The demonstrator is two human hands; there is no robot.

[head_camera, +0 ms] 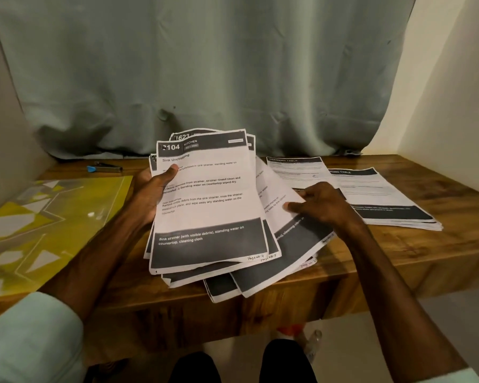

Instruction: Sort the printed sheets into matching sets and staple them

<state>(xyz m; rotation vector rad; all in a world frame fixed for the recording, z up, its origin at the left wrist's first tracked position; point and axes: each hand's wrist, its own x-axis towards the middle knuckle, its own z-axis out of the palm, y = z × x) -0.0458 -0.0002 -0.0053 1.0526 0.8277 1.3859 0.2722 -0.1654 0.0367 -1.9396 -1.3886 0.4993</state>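
Grey-green curtain [205, 64] hangs in heavy folds across the far side, cream wall [454, 92] glows on the right, dimmer grey wall [0, 134] closes in on the left, dark-grained wooden table [398, 258] spans between them, pale floor [357, 341] shows near, warm light brightest on the right.

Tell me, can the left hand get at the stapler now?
Probably not yet: the left hand grips the stack of sheets. The stapler lies uncovered behind the yellow folder, so the way looks free once the sheets are put down.
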